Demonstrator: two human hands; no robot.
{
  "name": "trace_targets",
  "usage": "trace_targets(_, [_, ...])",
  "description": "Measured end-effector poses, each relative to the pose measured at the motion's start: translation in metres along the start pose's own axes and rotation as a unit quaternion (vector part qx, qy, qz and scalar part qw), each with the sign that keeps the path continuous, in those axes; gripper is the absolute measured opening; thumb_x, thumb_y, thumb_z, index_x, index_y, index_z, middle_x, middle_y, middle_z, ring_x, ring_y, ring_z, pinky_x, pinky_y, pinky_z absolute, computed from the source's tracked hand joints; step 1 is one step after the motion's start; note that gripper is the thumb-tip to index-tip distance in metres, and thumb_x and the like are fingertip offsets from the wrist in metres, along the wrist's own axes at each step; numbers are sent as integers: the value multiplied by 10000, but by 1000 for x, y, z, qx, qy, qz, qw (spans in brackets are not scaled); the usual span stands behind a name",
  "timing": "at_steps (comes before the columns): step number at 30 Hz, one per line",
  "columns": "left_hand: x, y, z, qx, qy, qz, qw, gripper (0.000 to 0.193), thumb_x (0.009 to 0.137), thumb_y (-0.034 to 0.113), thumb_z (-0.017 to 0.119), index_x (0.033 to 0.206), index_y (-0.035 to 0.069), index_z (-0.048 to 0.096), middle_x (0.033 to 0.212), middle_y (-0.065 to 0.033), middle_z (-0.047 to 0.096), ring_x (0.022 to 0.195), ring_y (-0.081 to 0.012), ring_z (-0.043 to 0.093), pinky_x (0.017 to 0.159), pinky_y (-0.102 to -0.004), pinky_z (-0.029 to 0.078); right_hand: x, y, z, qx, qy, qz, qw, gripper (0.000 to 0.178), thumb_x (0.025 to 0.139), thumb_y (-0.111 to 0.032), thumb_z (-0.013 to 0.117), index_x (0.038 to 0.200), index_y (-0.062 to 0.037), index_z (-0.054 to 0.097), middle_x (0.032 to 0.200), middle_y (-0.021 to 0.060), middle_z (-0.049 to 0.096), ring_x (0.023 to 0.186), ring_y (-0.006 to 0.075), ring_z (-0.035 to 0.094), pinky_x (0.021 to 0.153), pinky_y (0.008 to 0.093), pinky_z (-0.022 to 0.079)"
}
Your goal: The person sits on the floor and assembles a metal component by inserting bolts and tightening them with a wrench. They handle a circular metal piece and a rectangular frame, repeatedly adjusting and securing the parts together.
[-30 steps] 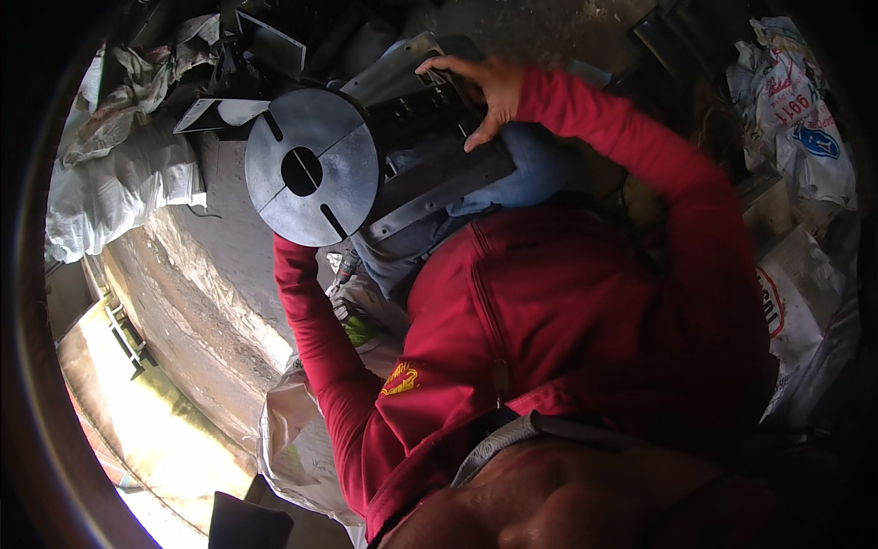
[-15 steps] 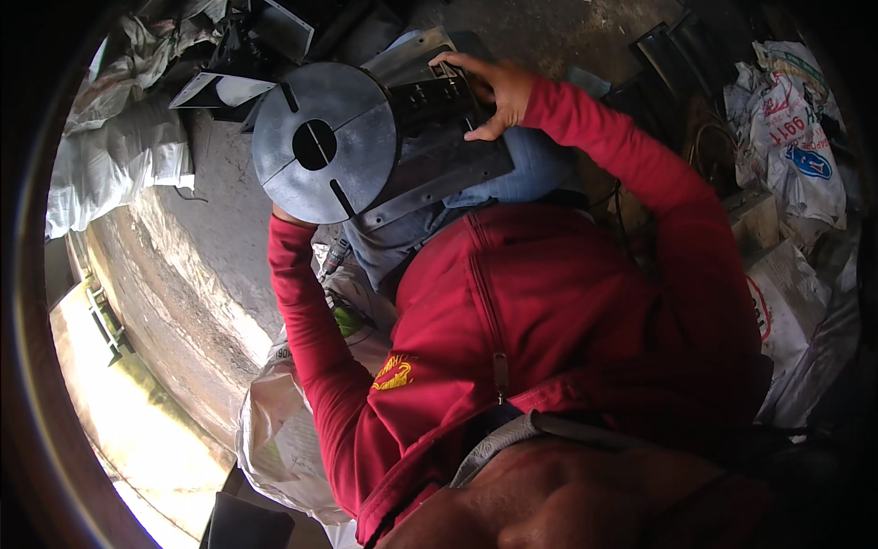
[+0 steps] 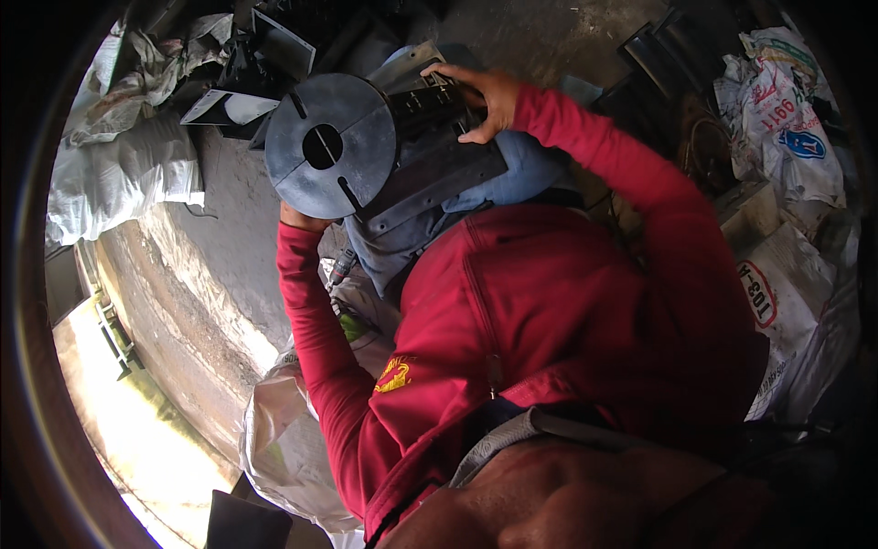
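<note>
A metal spool-like part is held over my lap; its round grey disc [image 3: 366,137] faces up, with a central hole, thin seam lines and two slots. From behind the disc a dark slotted core [image 3: 422,102] runs to the right. My right hand [image 3: 489,99] grips the core's far right end, thumb and fingers spread around it. At the disc's lower left edge is my left hand [image 3: 304,218], holding it from below, with its fingers hidden behind the disc. Under the part, a dark flat plate with holes [image 3: 439,178] lies across my jeans.
A power drill [image 3: 342,265] sits beside my left forearm, near a white sack [image 3: 283,421]. Dark metal pieces [image 3: 283,46] lie at the far left beside pale plastic sheeting [image 3: 128,178]. Curved dark parts [image 3: 672,55] and printed white sacks [image 3: 777,119] stand at the right.
The view has shifted slightly, and the disc appears a little to the right and lower. More of my left hand shows below the disc's edge. My grip with the right hand looks unchanged.
</note>
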State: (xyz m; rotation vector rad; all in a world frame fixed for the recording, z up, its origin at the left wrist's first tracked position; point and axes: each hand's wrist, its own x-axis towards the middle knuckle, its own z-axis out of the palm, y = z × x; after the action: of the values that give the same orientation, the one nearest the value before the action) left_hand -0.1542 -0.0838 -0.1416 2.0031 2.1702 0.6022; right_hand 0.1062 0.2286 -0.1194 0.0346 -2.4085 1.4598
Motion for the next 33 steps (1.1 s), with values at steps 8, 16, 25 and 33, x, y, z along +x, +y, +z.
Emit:
trace_targets(8, [-7,-6,3,-41,-21,-85,995,666,509,331,858,1053,50,594,1020,-111,638,929,-259,626,781,-352,506,2,-5,-4,17,-46,29,998,911,581,-190,796,1359,-210,324,1133,72,600,992,191,618,881,311,482])
trace_targets(16, [5,59,-22,-378,322,-139,857,713,713,367,754,1218,-39,456,1007,-115,614,646,-157,580,582,-270,464,-10,-19,-20,172,-23,135,976,847,711,-146,742,1415,-163,271,594,-34,440,524,77,461,584,229,456])
trace_targets(25, [61,218,-12,-297,121,-28,947,219,723,-36,643,927,41,665,810,-78,637,690,-177,634,564,-273,491,-78,-81,15,751,233,314,531,523,956,-393,361,1276,12,444,1185,118,533,1140,248,509,877,356,460])
trace_targets(33, [97,236,17,-147,48,16,988,406,614,158,765,1008,143,668,974,-50,612,785,-242,653,612,-326,540,-78,-90,37,806,133,241,524,454,946,-332,382,1292,-46,449,1294,113,504,1173,256,485,1006,414,357])
